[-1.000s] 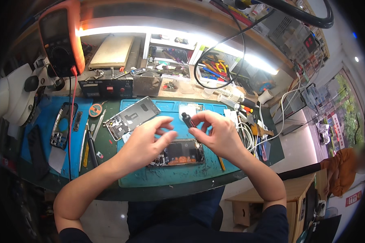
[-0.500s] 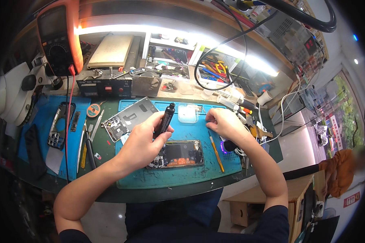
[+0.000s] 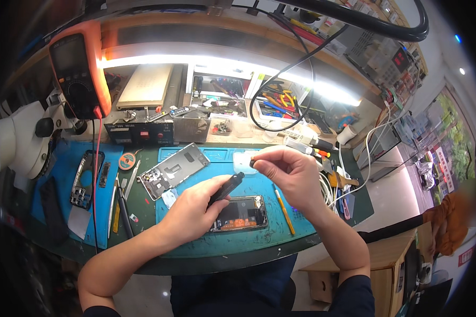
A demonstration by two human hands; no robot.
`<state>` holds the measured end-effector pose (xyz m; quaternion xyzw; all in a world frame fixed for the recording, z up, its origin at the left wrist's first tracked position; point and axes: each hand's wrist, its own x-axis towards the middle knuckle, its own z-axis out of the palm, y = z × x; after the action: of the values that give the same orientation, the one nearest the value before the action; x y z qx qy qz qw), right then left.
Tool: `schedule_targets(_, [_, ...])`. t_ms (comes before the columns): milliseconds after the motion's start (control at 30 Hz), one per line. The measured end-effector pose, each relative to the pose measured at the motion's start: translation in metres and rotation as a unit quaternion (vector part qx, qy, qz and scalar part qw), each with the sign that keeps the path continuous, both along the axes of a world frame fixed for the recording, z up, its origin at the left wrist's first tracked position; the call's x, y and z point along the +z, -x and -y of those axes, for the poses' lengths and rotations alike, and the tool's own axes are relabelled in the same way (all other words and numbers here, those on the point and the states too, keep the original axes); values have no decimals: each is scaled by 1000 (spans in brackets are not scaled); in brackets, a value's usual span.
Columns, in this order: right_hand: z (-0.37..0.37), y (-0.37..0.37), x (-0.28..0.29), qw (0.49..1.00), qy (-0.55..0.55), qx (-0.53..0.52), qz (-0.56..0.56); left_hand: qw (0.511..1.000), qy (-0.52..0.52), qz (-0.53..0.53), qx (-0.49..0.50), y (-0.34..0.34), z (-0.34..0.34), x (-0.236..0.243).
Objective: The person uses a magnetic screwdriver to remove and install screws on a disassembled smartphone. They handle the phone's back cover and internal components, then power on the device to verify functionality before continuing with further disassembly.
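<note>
My left hand is wrapped round a black pen-shaped tool, whose narrower end tilts up and to the right. Its exact kind is unclear. Just right of that end, my right hand pinches a small dark piece between thumb and fingertips, too small to name. Below the tool lies an opened phone with its inside showing; my left hand hides part of its left side. A grey phone back panel rests behind my left hand. Partly behind my right fingers sits a clear plastic box.
An orange-handled slim tool lies on the blue mat. To the left are a phone frame, a solder wire spool and a microscope. A multimeter stands behind. Black cable loops above the bench.
My right hand has moved left and nearer, now pinching a small dark piece. The black tool in my left hand has tipped from nearly upright toward the right.
</note>
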<state>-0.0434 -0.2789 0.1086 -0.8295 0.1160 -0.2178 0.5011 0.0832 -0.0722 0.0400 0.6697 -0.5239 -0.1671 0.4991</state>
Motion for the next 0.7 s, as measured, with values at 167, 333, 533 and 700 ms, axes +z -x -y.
schedule_targets(167, [-7,-1,-11,999,25,14,42,1000,-2,-13,-4,3,0,3])
schedule_targets(333, [-5,-1,-23,996,16,39,75,1000,-18,-22,-3,4,0,4])
schedule_targets(533, [-5,0,-26,996,-20,42,73,1000,-7,-8,-9,4,0,3])
schedule_targets(700, [-2,3,-31,997,-19,36,69,999,-3,-47,-18,5,0,5])
